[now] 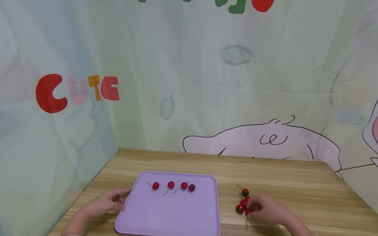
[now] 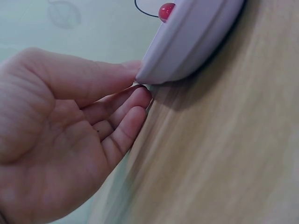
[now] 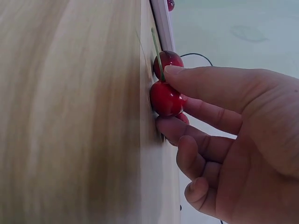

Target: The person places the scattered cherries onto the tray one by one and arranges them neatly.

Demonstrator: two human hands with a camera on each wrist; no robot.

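Note:
A light purple tray [image 1: 177, 216] lies on the table, with several red cherries [image 1: 171, 185] in a row near its far rim. At the tray's left edge is my left hand [image 1: 107, 204]; in the left wrist view its thumb [image 2: 107, 77] presses the rim while the other fingers bend in under the edge. Right of the tray, a small cluster of cherries [image 1: 240, 208] with stems sits on the wood. My right hand [image 1: 267, 209] pinches one cherry [image 3: 166, 99] of this cluster between thumb and fingers, its green stem pointing up past the thumb in the right wrist view.
The wood-grain table [image 1: 295, 183] reaches back to a pale printed curtain [image 1: 177, 82], which also hangs along the left side. Colourful letters and a line-drawn animal decorate the cloth.

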